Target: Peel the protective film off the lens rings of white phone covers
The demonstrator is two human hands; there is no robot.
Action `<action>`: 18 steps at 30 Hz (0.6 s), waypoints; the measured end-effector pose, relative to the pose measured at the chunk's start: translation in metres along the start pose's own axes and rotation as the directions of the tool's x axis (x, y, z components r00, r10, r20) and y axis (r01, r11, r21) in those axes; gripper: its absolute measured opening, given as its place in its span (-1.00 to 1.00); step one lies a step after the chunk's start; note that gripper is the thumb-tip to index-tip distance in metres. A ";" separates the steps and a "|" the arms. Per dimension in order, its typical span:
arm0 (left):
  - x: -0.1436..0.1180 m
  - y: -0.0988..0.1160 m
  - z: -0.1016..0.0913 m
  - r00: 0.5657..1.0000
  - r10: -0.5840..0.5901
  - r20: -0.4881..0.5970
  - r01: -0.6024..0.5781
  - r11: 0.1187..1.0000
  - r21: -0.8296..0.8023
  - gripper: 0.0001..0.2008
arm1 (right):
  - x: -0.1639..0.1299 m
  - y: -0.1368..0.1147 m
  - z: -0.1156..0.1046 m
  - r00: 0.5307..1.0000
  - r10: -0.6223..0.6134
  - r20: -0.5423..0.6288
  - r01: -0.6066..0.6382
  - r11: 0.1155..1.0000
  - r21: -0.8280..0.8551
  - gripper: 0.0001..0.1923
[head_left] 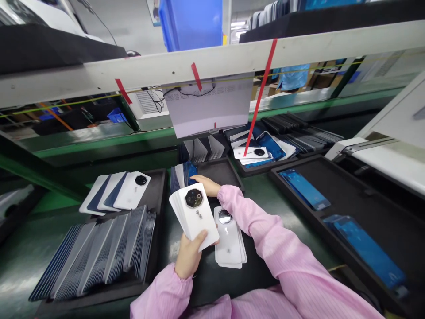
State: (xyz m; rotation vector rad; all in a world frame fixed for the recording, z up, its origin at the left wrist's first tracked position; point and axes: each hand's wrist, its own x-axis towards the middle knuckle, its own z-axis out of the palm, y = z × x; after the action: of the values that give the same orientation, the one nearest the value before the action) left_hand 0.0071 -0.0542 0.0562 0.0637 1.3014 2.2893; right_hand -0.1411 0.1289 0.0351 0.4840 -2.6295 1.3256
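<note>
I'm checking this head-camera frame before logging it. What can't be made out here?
- Right hand, head view: fingertips hidden behind the held stack of phone back covers.
- Left hand: palm hidden by that stack.
- Marking on the top cover: too small to read.
- Tray of upright covers: count blurred.

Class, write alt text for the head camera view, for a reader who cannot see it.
A person in pink sleeves holds a fanned stack of white phone back covers in the left hand, while the right hand reaches to upright covers in a black tray. More covers lie flat beneath; a long slanted row fills the tray at left.
</note>
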 end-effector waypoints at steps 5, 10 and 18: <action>0.006 -0.002 0.005 0.998 -0.023 0.054 0.023 1.000 -0.008 -0.65 | -0.040 -0.058 -0.043 0.974 0.009 -0.227 0.002 0.999 0.049 -0.74; 0.006 -0.017 -0.002 0.997 -0.028 0.069 0.021 0.994 0.107 -0.68 | -0.079 -0.108 -0.052 0.945 -0.156 -0.288 0.133 0.986 -0.096 -0.93; 0.002 -0.027 -0.013 0.998 0.007 0.067 -0.033 0.920 0.391 -0.72 | -0.089 -0.111 -0.055 0.976 -0.070 -0.206 0.042 0.989 -0.139 -0.89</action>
State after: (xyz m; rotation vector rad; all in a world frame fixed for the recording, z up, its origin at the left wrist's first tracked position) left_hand 0.0126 -0.0517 0.0266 0.2861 1.7121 1.9899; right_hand -0.0189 0.1301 0.1261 0.3729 -2.4902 1.1081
